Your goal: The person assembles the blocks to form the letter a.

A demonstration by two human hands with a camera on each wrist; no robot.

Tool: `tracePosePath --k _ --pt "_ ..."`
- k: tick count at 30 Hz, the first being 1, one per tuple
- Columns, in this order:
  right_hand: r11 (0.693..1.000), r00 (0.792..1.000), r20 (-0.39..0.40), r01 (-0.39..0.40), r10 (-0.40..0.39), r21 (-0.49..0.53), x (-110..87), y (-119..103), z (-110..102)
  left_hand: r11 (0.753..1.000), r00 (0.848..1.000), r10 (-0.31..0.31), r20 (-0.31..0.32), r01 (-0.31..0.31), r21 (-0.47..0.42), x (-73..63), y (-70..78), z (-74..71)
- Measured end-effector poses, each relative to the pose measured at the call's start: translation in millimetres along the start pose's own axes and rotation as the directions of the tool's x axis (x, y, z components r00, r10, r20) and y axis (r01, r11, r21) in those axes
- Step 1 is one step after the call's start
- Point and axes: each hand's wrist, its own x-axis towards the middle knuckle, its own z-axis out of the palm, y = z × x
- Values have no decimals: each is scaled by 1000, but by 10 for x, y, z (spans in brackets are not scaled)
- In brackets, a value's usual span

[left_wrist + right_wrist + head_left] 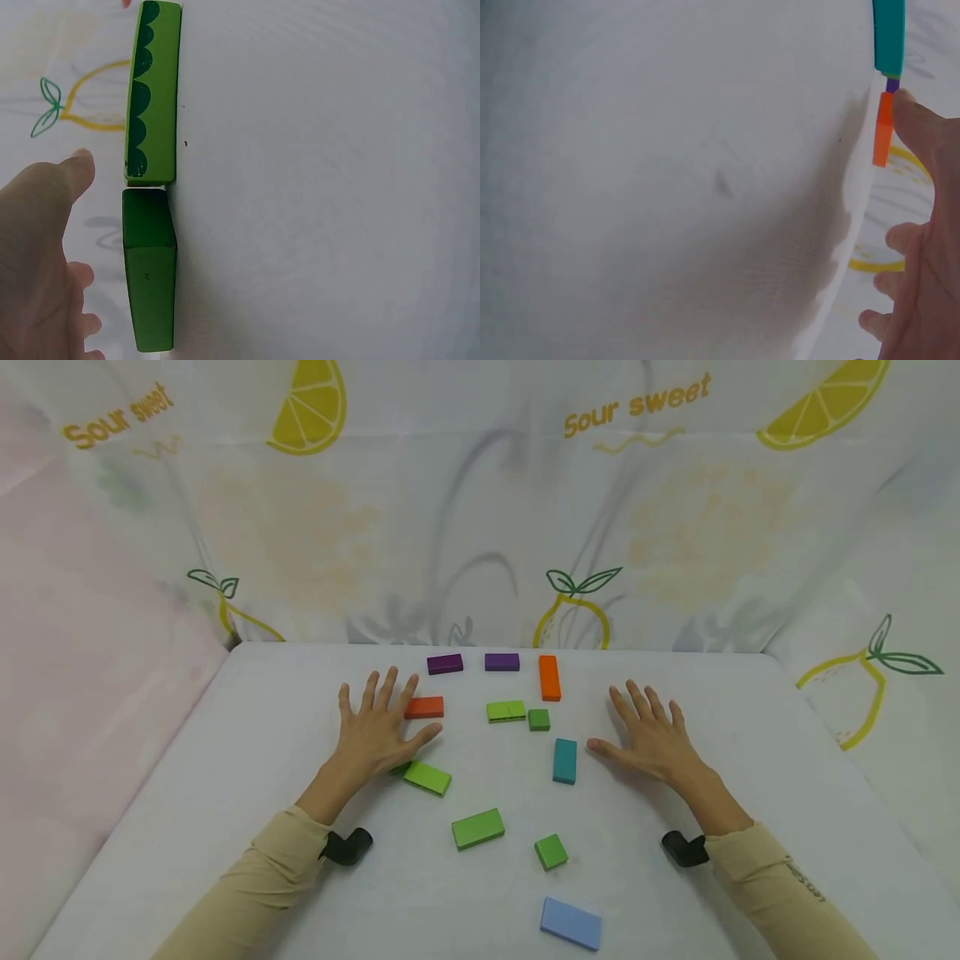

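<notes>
While left grip (372,739) stands wide, fingers splayed and holding nothing, red-orange block (427,707) lies just beside its index finger. Lime block (428,778) and dark green block (401,769), latter partly hidden, lie near its wrist. Right grip (651,739) likewise wide, holding nothing; teal block (565,762) just beside its thumb, untouched, on white surface (480,910). Orange block (550,678) farther off, beyond thumb.
</notes>
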Motion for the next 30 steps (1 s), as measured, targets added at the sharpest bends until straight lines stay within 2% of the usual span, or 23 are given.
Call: tracePosePath --k 6,9,12,16,19,22,25,27,30 --pt "1000 1000 16 11 -11 15 16 -2 18 1000 1000 -3 7 3 -11 3 -9 18" --pt "994 999 21 25 -28 102 26 -1 8 998 1000 2 16 -1 -62 2 -8 30" --pt "970 999 12 35 -39 241 50 4 2 986 1000 20 12 -17 -166 10 -2 37" --pt "918 999 7 30 -36 394 89 -3 16 958 996 58 -68 -75 -277 32 16 47" --pt "884 1000 13 15 -24 467 104 -34 33 931 984 84 -158 -134 -341 47 40 59" --pt "848 1000 6 5 -10 530 109 -71 50 888 970 95 -224 -184 -422 64 78 64" --pt "814 1000 -26 24 -11 581 114 -102 80 829 963 100 -251 -220 -514 86 123 71" --pt "789 998 -61 55 -21 612 121 -119 104 784 963 96 -253 -229 -577 108 151 79" --pt "741 993 -112 103 -37 664 148 -154 143 694 971 68 -228 -210 -689 146 211 87"
